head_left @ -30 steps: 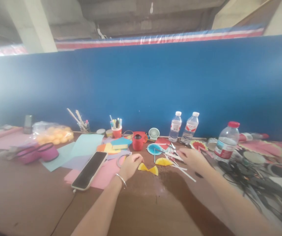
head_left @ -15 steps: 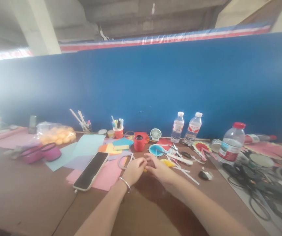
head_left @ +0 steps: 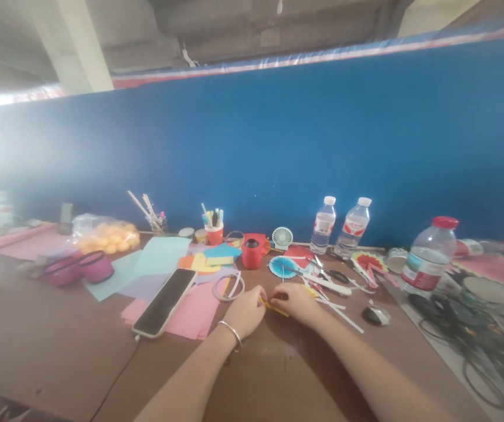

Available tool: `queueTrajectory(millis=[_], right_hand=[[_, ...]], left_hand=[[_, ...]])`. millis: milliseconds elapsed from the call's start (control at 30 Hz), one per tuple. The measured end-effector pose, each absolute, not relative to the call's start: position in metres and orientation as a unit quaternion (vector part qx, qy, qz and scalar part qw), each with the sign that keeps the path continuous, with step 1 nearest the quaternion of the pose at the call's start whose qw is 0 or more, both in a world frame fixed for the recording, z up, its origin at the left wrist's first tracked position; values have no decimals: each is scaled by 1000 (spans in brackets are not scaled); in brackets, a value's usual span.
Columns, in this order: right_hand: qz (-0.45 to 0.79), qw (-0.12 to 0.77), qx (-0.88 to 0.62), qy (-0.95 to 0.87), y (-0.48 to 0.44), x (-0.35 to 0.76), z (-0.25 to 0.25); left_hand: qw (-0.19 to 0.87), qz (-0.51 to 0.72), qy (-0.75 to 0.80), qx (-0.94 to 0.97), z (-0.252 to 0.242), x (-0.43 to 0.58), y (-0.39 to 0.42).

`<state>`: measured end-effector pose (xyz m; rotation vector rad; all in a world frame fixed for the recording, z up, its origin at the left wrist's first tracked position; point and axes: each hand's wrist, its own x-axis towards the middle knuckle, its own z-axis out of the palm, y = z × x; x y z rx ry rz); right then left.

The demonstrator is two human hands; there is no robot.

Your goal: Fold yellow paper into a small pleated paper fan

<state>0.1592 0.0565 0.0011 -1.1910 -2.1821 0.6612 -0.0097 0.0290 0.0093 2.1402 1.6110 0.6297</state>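
A narrow strip of yellow paper (head_left: 279, 310), perhaps folded, slants between my two hands just above the brown table. My left hand (head_left: 248, 309), with a silver bangle on its wrist, pinches the strip's upper left end. The fingers of my right hand (head_left: 296, 300) are closed on the strip a little farther along, and partly cover it. Just beyond the hands lie a blue pleated paper rosette (head_left: 282, 267) and a red round container (head_left: 251, 255) with a dark top. A roll of tape (head_left: 228, 288) lies left of my left hand.
A phone (head_left: 164, 303) rests on pink paper (head_left: 193, 313), its cable trailing forward. White paper strips (head_left: 342, 313), scissors (head_left: 317, 266) and a computer mouse (head_left: 375, 316) lie to the right. Water bottles (head_left: 322, 225) and a larger red-capped bottle (head_left: 430, 258) stand behind, near black cables (head_left: 476, 328).
My hands, pressed together over the yellow paper before, have drawn slightly apart, and the strip shows between them. The right hand's fingers have curled in. The view has shifted slightly.
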Motion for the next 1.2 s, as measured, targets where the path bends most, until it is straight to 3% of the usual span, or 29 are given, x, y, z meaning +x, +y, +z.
queueTrajectory(millis=[400, 667, 900, 1200], right_hand=[[188, 234, -419, -857, 64, 159, -11], [170, 241, -452, -842, 62, 153, -16], [195, 339, -480, -785, 57, 151, -3], [326, 431, -481, -690, 53, 148, 3]], left_hand=[[189, 179, 601, 756, -1, -5, 29], [212, 221, 609, 732, -4, -4, 30], [318, 328, 579, 675, 0, -6, 36], [481, 425, 512, 571, 9, -6, 39]])
